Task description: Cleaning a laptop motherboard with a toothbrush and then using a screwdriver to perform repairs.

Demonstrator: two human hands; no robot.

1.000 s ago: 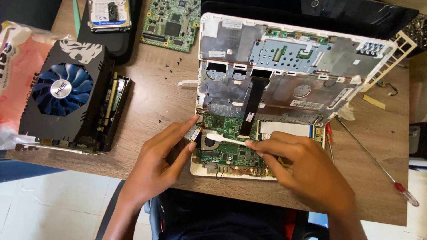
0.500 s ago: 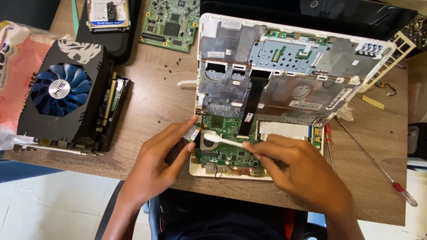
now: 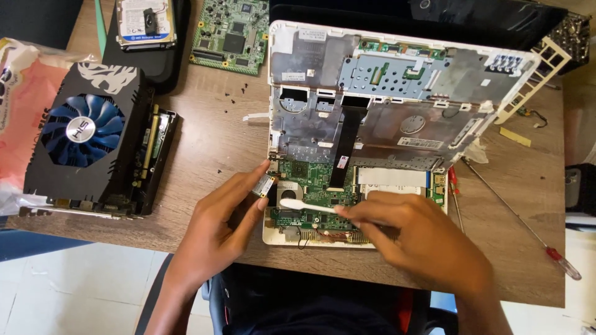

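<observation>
A white toothbrush [image 3: 308, 206] is pinched in the right hand [image 3: 422, 242], its bristled head laid on the green motherboard [image 3: 313, 186] of an opened white laptop [image 3: 397, 93]. A small card [image 3: 266, 185] is pinched by the left hand [image 3: 217, 229] beside it, above the wooden bench [image 3: 211, 142].

Taking the opened laptop [image 3: 397, 99] as landmark: a pink and white plastic package [image 3: 25, 124] lies far to its left at the bench edge. A white label [image 3: 146, 18] tops the hard drive up-left of it. Small white stickers [image 3: 421, 142] sit on its inner shell.
</observation>
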